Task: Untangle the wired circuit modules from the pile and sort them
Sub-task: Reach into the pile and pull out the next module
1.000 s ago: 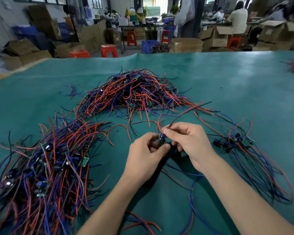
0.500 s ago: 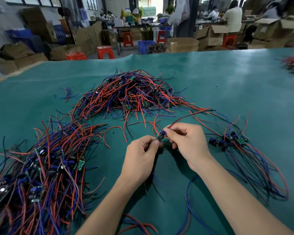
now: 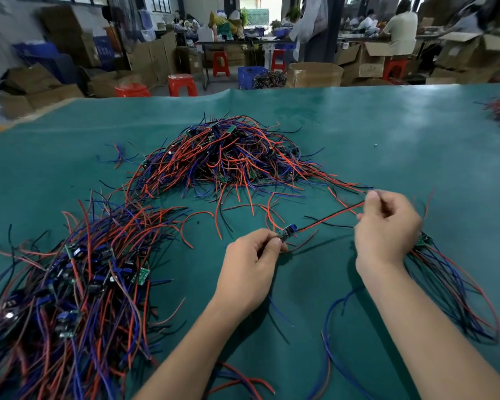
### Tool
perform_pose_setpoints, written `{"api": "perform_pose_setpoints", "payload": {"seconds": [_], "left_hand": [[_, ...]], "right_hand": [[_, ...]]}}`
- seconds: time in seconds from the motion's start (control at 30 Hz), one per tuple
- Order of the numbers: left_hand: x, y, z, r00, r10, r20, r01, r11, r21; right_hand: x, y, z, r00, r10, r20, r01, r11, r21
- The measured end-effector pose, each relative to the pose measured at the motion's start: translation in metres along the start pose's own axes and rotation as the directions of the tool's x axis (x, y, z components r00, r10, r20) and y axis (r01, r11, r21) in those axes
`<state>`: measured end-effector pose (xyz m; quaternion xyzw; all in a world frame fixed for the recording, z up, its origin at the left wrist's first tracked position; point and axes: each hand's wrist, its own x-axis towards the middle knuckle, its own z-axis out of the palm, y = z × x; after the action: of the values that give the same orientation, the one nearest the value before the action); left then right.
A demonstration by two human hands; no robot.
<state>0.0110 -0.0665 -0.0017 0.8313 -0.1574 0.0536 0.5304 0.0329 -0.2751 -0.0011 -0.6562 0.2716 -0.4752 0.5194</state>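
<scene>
Left hand (image 3: 250, 265) low in the middle of the frame, thumb and forefinger pinched on a small circuit module (image 3: 287, 231), other fingers curled under. Right hand (image 3: 387, 229) over at centre right, fingers curled, pinching the module's red and black wires (image 3: 329, 217), pulled out straight between both hands. Big tangled pile (image 3: 228, 157) of red, blue and black wires sitting upper centre on the green table (image 3: 387, 134). Second heap of wired modules (image 3: 67, 284) sprawled across the lower left. Smaller bunch (image 3: 451, 287) at the right, partly tucked behind the right wrist. Couple of loose blue wires (image 3: 326, 327) between the forearms, bottom centre.
</scene>
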Motion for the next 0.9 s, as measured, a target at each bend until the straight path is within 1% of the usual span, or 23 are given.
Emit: {"api": "perform_pose_setpoints", "payload": {"seconds": [0.07, 0.1, 0.13, 0.17, 0.2, 0.23, 0.27, 0.3, 0.33, 0.37, 0.43, 0.47, 0.5, 0.6, 0.67, 0.77, 0.87, 0.9], "left_hand": [[0.002, -0.001, -0.001, 0.997, -0.037, -0.066, 0.033, 0.998, -0.062], [0.003, -0.003, -0.001, 0.993, -0.067, -0.097, 0.057, 0.992, -0.110], [0.004, -0.004, 0.000, 0.988, -0.096, -0.117, 0.078, 0.985, -0.153], [0.004, -0.004, 0.000, 0.985, -0.116, -0.125, 0.092, 0.979, -0.182], [0.004, -0.004, 0.001, 0.985, -0.121, -0.125, 0.095, 0.976, -0.195], [0.003, -0.003, 0.001, 0.986, -0.112, -0.124, 0.087, 0.977, -0.194], [0.003, -0.003, 0.001, 0.987, -0.094, -0.128, 0.070, 0.981, -0.180], [0.003, -0.003, 0.000, 0.989, -0.070, -0.129, 0.050, 0.986, -0.157], [0.004, -0.003, -0.002, 0.991, -0.047, -0.124, 0.030, 0.991, -0.132], [0.004, -0.002, -0.003, 0.994, -0.028, -0.110, 0.016, 0.994, -0.106], [0.005, -0.002, -0.004, 0.997, -0.006, -0.076, 0.001, 0.998, -0.063], [0.005, -0.002, -0.004, 0.998, 0.000, -0.058, -0.003, 0.999, -0.054], [0.005, -0.001, -0.003, 0.999, 0.004, -0.039, -0.006, 0.999, -0.051], [0.003, 0.001, -0.003, 1.000, 0.017, 0.014, -0.016, 0.998, -0.061], [0.002, 0.002, -0.004, 0.999, 0.028, 0.046, -0.024, 0.996, -0.083], [0.000, 0.005, -0.004, 0.993, 0.043, 0.108, -0.036, 0.997, -0.070], [-0.002, 0.007, -0.005, 0.987, 0.041, 0.156, -0.033, 0.998, -0.055], [-0.002, 0.007, -0.005, 0.987, 0.032, 0.156, -0.025, 0.999, -0.046]], "right_hand": [[0.004, -0.002, -0.005, 0.995, 0.051, -0.089, -0.049, 0.998, 0.030], [0.003, -0.006, -0.007, 0.994, 0.051, -0.101, -0.051, 0.999, 0.001], [0.001, -0.010, -0.008, 0.998, 0.041, -0.052, -0.043, 0.998, -0.035], [-0.005, -0.015, -0.007, 0.997, 0.038, 0.062, -0.035, 0.998, -0.047], [-0.015, -0.022, -0.005, 0.972, 0.047, 0.229, -0.038, 0.998, -0.044], [-0.028, -0.028, 0.000, 0.909, 0.055, 0.413, -0.032, 0.998, -0.062], [-0.043, -0.034, 0.003, 0.815, 0.043, 0.577, 0.012, 0.996, -0.092], [-0.057, -0.038, 0.006, 0.720, 0.021, 0.694, 0.076, 0.991, -0.109], [-0.068, -0.042, 0.007, 0.654, -0.001, 0.757, 0.119, 0.988, -0.101], [-0.074, -0.044, 0.009, 0.626, -0.014, 0.780, 0.120, 0.990, -0.079], [-0.075, -0.045, 0.008, 0.628, -0.022, 0.778, 0.074, 0.997, -0.032], [-0.073, -0.045, 0.007, 0.636, -0.035, 0.771, 0.078, 0.997, -0.019], [-0.071, -0.045, 0.006, 0.649, -0.062, 0.758, 0.112, 0.994, -0.015], [-0.066, -0.045, 0.003, 0.720, -0.202, 0.664, 0.302, 0.953, -0.037], [-0.055, -0.045, 0.001, 0.779, -0.265, 0.569, 0.352, 0.935, -0.046], [-0.029, -0.040, -0.005, 0.870, -0.265, 0.417, 0.307, 0.951, -0.035], [-0.009, -0.042, -0.012, 0.933, -0.238, 0.269, 0.252, 0.968, -0.019], [-0.003, -0.045, -0.015, 0.952, -0.231, 0.198, 0.239, 0.971, -0.017]]}}
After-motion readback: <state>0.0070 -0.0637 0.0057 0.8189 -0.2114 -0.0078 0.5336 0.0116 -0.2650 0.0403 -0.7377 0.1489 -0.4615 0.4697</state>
